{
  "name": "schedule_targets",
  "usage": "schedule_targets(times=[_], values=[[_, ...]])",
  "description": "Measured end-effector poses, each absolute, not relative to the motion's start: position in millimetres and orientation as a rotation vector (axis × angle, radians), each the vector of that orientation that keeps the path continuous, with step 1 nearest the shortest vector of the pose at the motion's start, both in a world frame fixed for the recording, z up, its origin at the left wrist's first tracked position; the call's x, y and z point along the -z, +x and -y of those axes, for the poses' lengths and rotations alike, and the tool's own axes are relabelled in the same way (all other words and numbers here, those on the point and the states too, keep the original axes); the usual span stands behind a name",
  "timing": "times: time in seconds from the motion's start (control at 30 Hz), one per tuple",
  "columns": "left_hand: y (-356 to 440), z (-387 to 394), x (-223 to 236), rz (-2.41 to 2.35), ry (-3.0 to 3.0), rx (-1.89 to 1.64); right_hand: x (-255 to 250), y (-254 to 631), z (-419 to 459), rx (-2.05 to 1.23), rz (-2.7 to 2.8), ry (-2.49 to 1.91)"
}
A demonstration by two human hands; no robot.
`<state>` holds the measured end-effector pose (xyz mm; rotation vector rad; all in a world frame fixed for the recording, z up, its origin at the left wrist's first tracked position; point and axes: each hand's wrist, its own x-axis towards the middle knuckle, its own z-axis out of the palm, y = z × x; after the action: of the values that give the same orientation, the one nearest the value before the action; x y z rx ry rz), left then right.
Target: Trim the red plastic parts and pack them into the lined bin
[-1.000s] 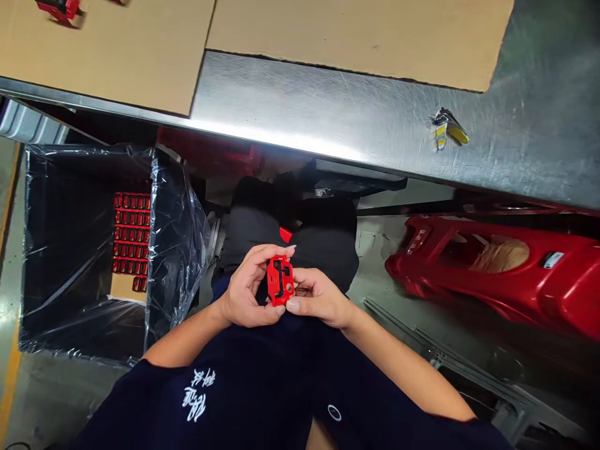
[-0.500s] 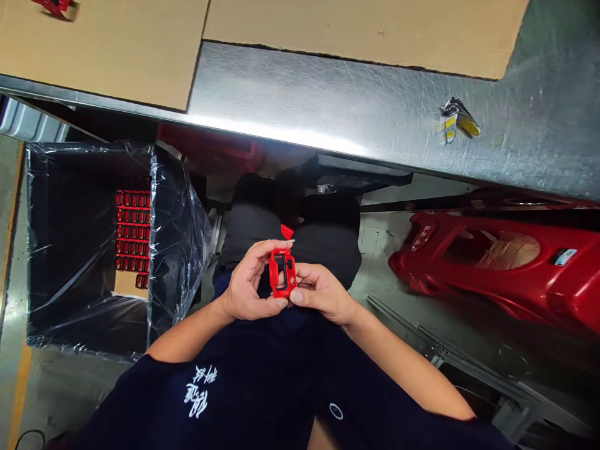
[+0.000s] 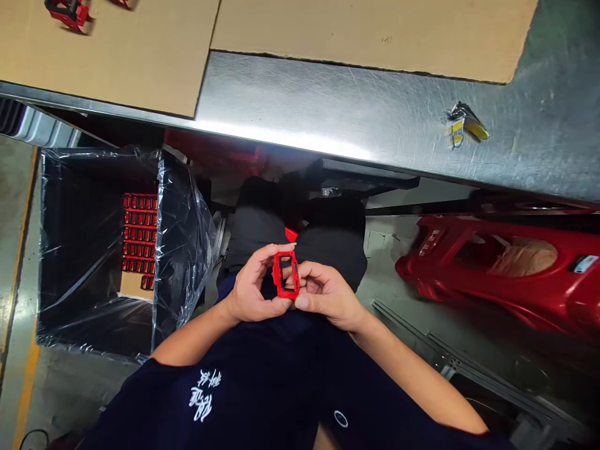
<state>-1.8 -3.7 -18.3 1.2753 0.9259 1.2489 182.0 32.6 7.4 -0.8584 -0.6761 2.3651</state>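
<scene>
A small red plastic frame (image 3: pixel 276 275) with a black inner lining is held upright above my lap. My left hand (image 3: pixel 253 284) grips its left side, fingers at the top edge and thumb at the bottom. On the other side, my right hand (image 3: pixel 325 294) pinches the lower right corner between thumb and fingers. Some of the right fingertips are behind the frame and partly hidden. Just beyond the held frame, a bit of red (image 3: pixel 291 235) shows between my legs; its kind cannot be made out.
A plastic-lined black bin (image 3: pixel 98 153) on the left holds rows of red frames (image 3: pixel 139 234). Across the front runs a metal table (image 3: pixel 300 103) bearing cardboard sheets (image 3: pixel 365 31), a red-and-black part (image 3: pixel 70 12) and a yellow-and-black item (image 3: pixel 467 125). A large red shell (image 3: pixel 492 269) lies at right.
The red frame has been turned in my hands, so it now shows narrower and more from its side. Both hands keep their hold. The whole view has shifted slightly.
</scene>
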Motion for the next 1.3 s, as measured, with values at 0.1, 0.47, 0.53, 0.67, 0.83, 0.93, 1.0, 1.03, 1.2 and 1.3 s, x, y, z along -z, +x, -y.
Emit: schedule_targets(times=[0.1, 0.47, 0.53, 0.67, 0.83, 0.93, 1.0, 1.03, 1.2, 1.3], values=[[-3, 5, 20, -0.963, 1.286, -1.233, -9, 181, -33, -2.368, 0.650, -0.845], [-2, 6, 25, -0.947, 1.237, -1.254, -13, 183, -36, -2.292, 0.656, -0.873], [-3, 6, 25, -0.951, 1.228, -1.249, -12, 183, -36, -2.272, 0.677, -0.895], [-3, 6, 25, -0.966, 1.212, -1.245, -11, 184, -35, -2.249, 0.699, -0.901], [-3, 4, 23, -0.954, 1.156, -1.282, -10, 184, -35, -2.201, 0.757, -0.987], [-5, 1, 18, -1.031, 1.087, -1.292, -10, 188, -37, -2.117, 0.857, -1.089], [-7, -1, 11, -1.167, 1.090, -1.252, -9, 194, -39, -2.077, 0.887, -1.172], [-9, -1, 7, -1.232, 1.103, -1.205, -8, 196, -40, -2.072, 0.890, -1.217], [-20, -2, -11, -1.361, 1.071, -0.786, 2, 195, -51, -2.111, 0.952, -1.381], [-36, 0, -19, -1.297, 1.091, -0.579, 2, 178, -55, -2.120, 1.125, -1.371]])
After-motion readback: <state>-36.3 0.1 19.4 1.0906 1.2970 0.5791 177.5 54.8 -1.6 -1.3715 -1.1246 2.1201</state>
